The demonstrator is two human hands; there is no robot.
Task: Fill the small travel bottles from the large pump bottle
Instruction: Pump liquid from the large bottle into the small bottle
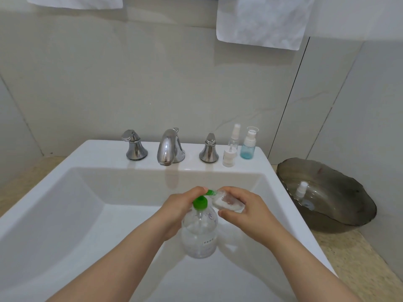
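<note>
A large clear pump bottle (199, 234) with a green pump head (200, 202) is held over the white sink (65, 205). My left hand (181, 211) grips its neck, with a finger on the green pump top. My right hand (246, 212) holds a small clear travel bottle (227, 202) tilted, its mouth against the green spout (211, 192). Whitish liquid shows inside the small bottle.
On the sink's back ledge stand a chrome faucet (169, 147) with two handles, a clear spray bottle (233, 136), a white pump cap (229, 157) and a blue-tinted bottle (248, 146). A dark glass dish (340, 205) on the right counter holds another small spray bottle (302, 189). Towels hang above.
</note>
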